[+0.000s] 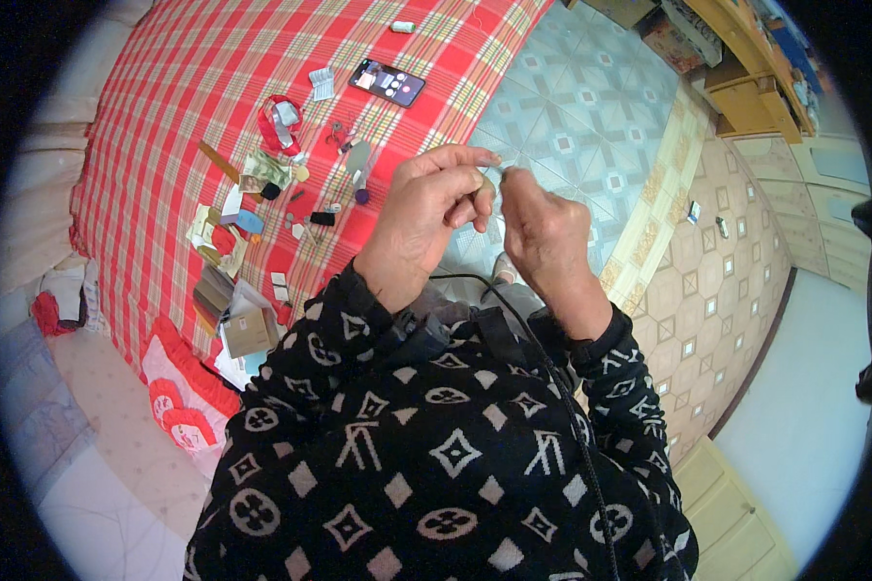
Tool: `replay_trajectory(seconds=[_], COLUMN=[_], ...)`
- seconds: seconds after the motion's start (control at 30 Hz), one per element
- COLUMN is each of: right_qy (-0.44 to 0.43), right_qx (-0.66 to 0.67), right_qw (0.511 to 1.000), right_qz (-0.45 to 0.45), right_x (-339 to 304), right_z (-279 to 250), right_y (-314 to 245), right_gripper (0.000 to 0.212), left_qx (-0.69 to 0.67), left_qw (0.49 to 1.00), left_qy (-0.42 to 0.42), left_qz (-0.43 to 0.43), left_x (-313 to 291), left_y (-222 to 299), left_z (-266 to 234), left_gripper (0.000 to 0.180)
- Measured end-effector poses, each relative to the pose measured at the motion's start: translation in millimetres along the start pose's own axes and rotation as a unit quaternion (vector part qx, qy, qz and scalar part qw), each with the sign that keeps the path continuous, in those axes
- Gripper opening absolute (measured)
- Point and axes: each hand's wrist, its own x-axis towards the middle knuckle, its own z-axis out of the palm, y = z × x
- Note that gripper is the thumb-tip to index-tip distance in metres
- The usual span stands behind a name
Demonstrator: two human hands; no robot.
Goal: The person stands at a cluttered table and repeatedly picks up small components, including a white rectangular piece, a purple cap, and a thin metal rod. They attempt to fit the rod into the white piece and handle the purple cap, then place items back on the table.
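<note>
My left hand (419, 208) is raised in front of my chest, its thumb and forefinger pinched together and the other fingers curled in. Close to its fingertips is my right hand (549, 235), also closed in a pinch. Whatever lies between the fingers is too small to make out. On the red plaid bed cover (213, 77), left of my hands, lie dark-handled scissors (339, 137), a purple spool-like piece (361, 196) and a small black block (322, 219). Farther off are a phone (387, 83) with its screen lit and a whitish thread spool (403, 27).
A red cloth bundle (280, 124), a wooden ruler (219, 161) and an open cardboard box (249, 332) lie on the bed. A red-edged pillow (186, 392) is at lower left. Tiled floor (591, 107) spreads right, toward wooden furniture (761, 102). A black cable (513, 308) hangs before my body.
</note>
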Motion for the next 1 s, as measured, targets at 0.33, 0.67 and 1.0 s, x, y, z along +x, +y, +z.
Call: replay_trajectory(seconds=[0.33,0.67,1.0], right_qy=[0.012,0.01,-0.03], right_qx=[-0.005,-0.003,0.546], right_qw=[0.999,0.999,0.737], right_qz=[0.032,0.05,0.397], right_x=[-5,-9,13], right_z=[-3,-3,-22], right_y=[2,5,6], right_gripper=[0.014,0.011,0.015], left_qx=[-0.01,-0.004,0.041], left_qw=[0.999,0.999,0.997], left_qy=[-0.025,-0.037,-0.063], left_qz=[-0.028,-0.031,-0.031], left_x=[4,4,-1], left_y=[-1,-2,1], left_z=[3,3,10], left_gripper=[0.023,0.026,0.037])
